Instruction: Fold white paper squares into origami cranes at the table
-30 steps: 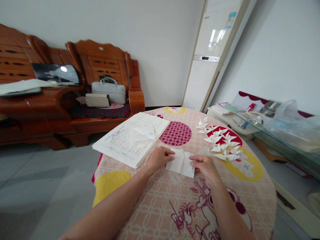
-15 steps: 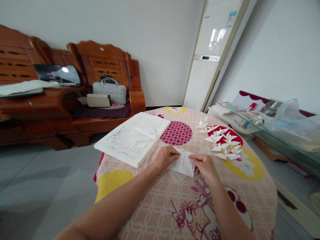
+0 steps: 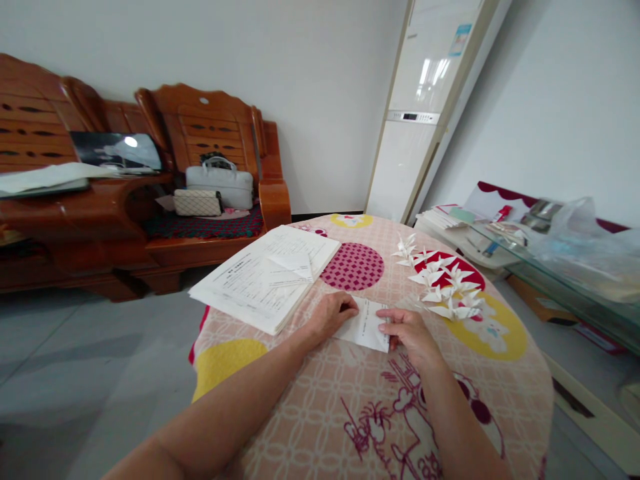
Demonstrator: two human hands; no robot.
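A folded sheet of white printed paper [image 3: 367,327] lies on the patterned tablecloth [image 3: 320,400] in front of me. My left hand [image 3: 333,315] is closed on its left edge, fingers pinched together at the upper left corner. On the right edge, my right hand [image 3: 406,330] grips the paper between thumb and fingers. Several white folded paper cranes [image 3: 443,279] stand in a cluster beyond my right hand. To the left of my left hand rests a stack of printed sheets [image 3: 245,283], with a loose folded piece of paper [image 3: 293,265] on top.
At the right, a glass-topped side table [image 3: 565,267] carries papers and a clear plastic bag [image 3: 585,233]. Behind the round table stand a wooden chair [image 3: 210,127] with a grey handbag [image 3: 220,183] on it and a tall white air conditioner [image 3: 410,133].
My right hand's fingers have shifted slightly at the paper's right edge and spread a little. My left hand stays nearly in place. The cranes and stack are unmoved.
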